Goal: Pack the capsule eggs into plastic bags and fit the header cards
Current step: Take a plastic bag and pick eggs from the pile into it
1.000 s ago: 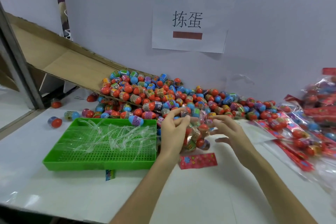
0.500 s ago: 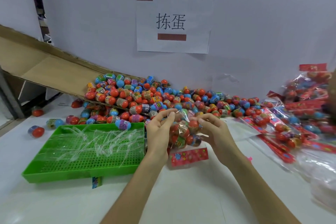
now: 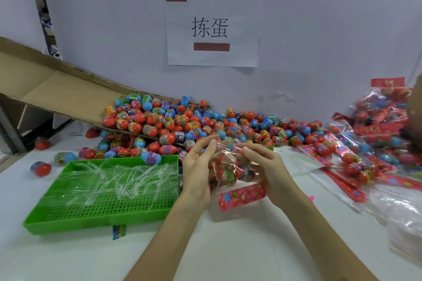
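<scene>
A clear plastic bag [image 3: 230, 170] filled with several capsule eggs hangs between my hands just above the white table [image 3: 217, 246]. My left hand [image 3: 197, 166] grips the bag's left side, thumb and fingers pinching its top film. My right hand [image 3: 265, 166] holds the right side, fingers curled over the bag's mouth. A red flowered header card [image 3: 242, 195] lies flat on the table directly below the bag. A big heap of loose red and blue capsule eggs [image 3: 182, 123] lies behind my hands.
A green perforated tray [image 3: 98, 217] holding clear plastic strips sits at the left. A cardboard chute [image 3: 52, 91] slopes down into the egg heap. Finished bags with red header cards [image 3: 374, 143] pile up at the right. Stray eggs [image 3: 42, 167] lie at far left.
My right hand came in from beside the bag and closed on its right side. Both hands now hold the filled bag a little lower, over the header card.
</scene>
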`<state>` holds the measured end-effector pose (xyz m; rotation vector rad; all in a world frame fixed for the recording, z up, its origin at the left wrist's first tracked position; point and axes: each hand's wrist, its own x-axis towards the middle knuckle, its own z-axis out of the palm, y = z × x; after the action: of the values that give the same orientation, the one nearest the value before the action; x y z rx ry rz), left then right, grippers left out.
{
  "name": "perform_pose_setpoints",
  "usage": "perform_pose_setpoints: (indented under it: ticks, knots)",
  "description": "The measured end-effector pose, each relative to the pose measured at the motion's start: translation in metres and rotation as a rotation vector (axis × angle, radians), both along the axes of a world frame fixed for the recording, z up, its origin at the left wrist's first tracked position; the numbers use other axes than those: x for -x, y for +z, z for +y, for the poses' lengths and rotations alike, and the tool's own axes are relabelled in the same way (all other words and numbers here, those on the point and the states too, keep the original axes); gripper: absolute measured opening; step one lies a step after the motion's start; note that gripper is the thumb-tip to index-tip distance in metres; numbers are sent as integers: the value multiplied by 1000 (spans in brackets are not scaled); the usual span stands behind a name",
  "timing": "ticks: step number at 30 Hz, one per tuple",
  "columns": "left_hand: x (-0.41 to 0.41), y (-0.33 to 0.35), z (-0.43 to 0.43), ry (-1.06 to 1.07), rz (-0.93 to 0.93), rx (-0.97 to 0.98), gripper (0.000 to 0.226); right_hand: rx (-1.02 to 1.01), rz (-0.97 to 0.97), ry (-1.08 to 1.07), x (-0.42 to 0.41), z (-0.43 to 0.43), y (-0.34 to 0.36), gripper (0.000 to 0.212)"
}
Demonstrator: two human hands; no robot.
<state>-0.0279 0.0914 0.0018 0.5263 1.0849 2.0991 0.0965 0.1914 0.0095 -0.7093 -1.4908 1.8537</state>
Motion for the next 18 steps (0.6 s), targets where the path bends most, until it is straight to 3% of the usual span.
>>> perform_pose_setpoints:
  ticks: [6, 11, 14, 18]
  knots:
    - [-3, 0, 2, -162, 29, 24, 48, -7, 49, -14, -4, -1, 2, 29]
    - [-8, 3, 0, -280, 151, 111, 44, -25, 108, -40, -6, -1, 2, 32]
    - [-9, 2, -1, -264, 121, 66, 25, -36, 116, -43, -4, -1, 3, 39]
    - [-9, 3, -1, -229, 71, 51, 21, -34, 119, 10, -4, -2, 3, 40]
